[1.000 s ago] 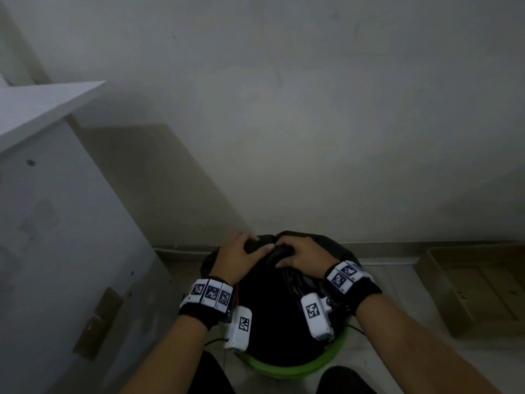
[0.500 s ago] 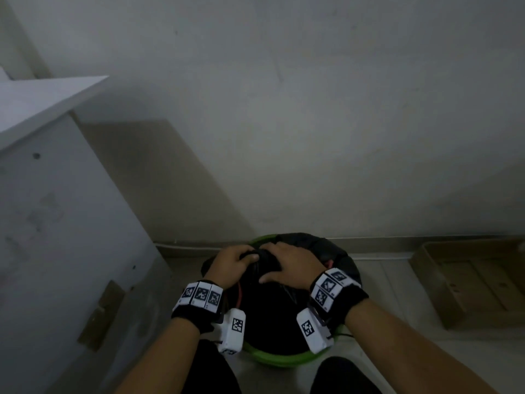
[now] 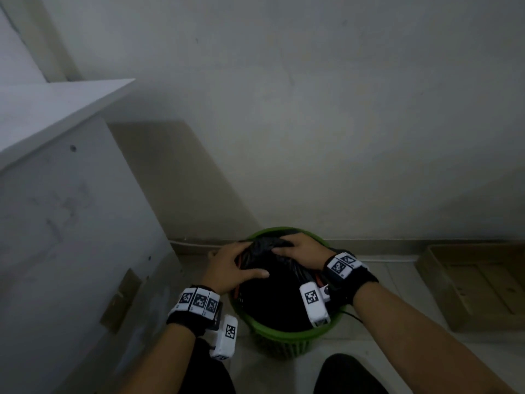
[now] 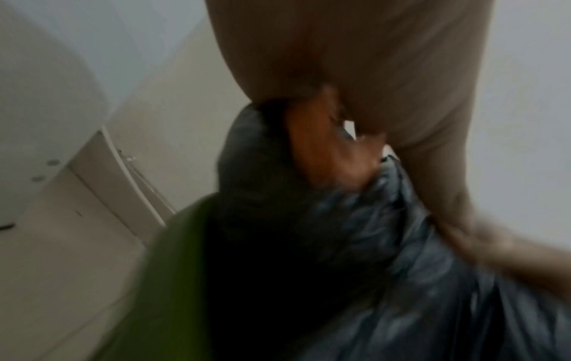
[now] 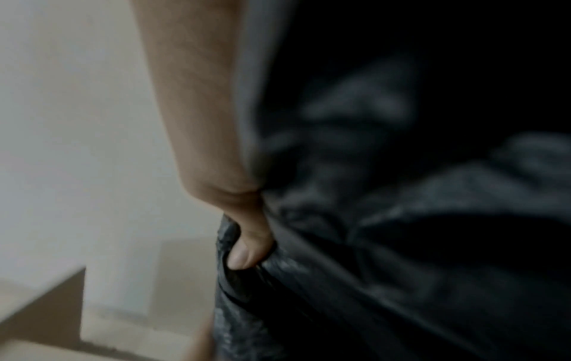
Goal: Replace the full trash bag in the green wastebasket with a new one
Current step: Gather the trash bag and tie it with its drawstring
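The green wastebasket [image 3: 287, 335] stands on the floor by the wall, with the black trash bag [image 3: 272, 297] filling it. The bag's mouth is bunched into a mound near the far rim, and a red drawstring [image 3: 238, 261] shows in the folds. My left hand [image 3: 231, 265] grips the left of the mound, thumb stretched across the plastic. My right hand [image 3: 302, 247] curls over its top right. In the left wrist view my palm [image 4: 355, 61] covers the bag [image 4: 401, 268] and an orange-red strip [image 4: 318, 151], beside the green rim [image 4: 173, 281]. In the right wrist view my thumb [image 5: 247, 246] is tucked into a fold of the bag [image 5: 401, 219].
A white cabinet [image 3: 71, 223] stands close on the left of the basket. An open cardboard box [image 3: 477, 282] lies on the floor at the right. The plain wall and its baseboard [image 3: 397, 245] run just behind the basket. My dark-clad knees fill the bottom edge.
The bag's edge has come off the far rim, so green now shows behind the mound. Both hands stay on the gathered top, and my left thumb has spread across the plastic.
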